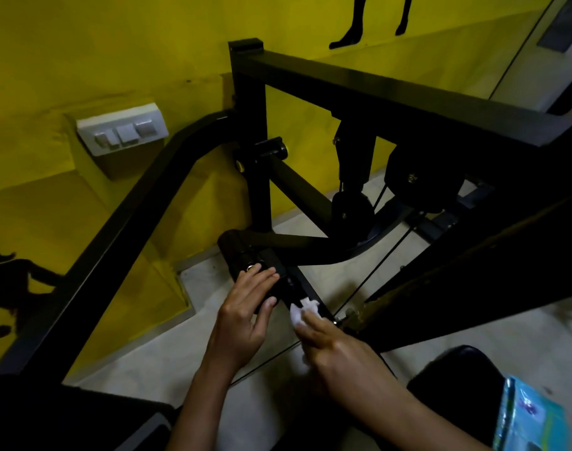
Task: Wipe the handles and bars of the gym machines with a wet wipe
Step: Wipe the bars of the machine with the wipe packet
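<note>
The handle [242, 255] is the anchor here, a ribbed black grip low on the machine's frame. The left hand [245, 314] holds its near end. Its fingers [261, 276] lie close together and nearly straight across the top, and the thumb comes in from below, so the grip looks like a light clamp, not a full wrap.

A thin black bar [304, 284] leaves the handle and slants away from it toward the right hand [336, 345]. That slant is its long axis. The wet wipe [302, 309] sits on this bar, just beyond the left thumb. It is bunched up and pinched in the right hand's fingers [314, 323], which are drawn together over it. More white cloth shows under that palm.

The right hand is therefore the working hand and the nearer one to the bar, while the left hand steadies the handle. The unwiped length of the bar seems to lie both back toward the handle and on past the wipe. My judgement is that the next stroke should run along the bar's axis, not across it. To clean the handle itself, the left hand would have to lift clear first.

Well away from the handle, at the near right edge of the view, lies a blue wipe packet [528, 415].
</note>
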### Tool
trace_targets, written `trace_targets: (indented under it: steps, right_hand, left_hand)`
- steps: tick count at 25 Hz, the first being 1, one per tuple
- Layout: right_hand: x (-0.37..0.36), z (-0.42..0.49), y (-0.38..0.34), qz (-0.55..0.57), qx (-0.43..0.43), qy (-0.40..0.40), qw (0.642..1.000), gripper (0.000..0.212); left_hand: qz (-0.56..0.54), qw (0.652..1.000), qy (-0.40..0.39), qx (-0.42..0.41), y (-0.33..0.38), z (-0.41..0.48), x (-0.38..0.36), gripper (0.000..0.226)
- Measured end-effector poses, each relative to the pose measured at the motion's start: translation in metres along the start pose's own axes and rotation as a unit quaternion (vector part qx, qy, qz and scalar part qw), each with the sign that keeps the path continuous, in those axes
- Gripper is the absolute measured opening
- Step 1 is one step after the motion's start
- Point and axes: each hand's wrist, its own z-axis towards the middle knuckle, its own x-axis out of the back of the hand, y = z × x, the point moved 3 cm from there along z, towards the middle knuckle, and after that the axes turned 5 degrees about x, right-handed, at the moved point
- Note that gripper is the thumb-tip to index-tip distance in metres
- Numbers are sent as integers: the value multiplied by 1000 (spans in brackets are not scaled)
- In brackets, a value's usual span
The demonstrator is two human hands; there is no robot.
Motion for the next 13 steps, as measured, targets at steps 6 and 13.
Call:
trace_targets:
  steps: [6,13]
  right_hand:
    - [-3,26,22,81,-104,15,991,39]
    - [-2,30,16,102,-149,11,983,22]
  left_hand:
    - [-11,1000,2,9,-1,-1,-1,36]
    - [-19,1000,11,2,-2,-1,-3,36]
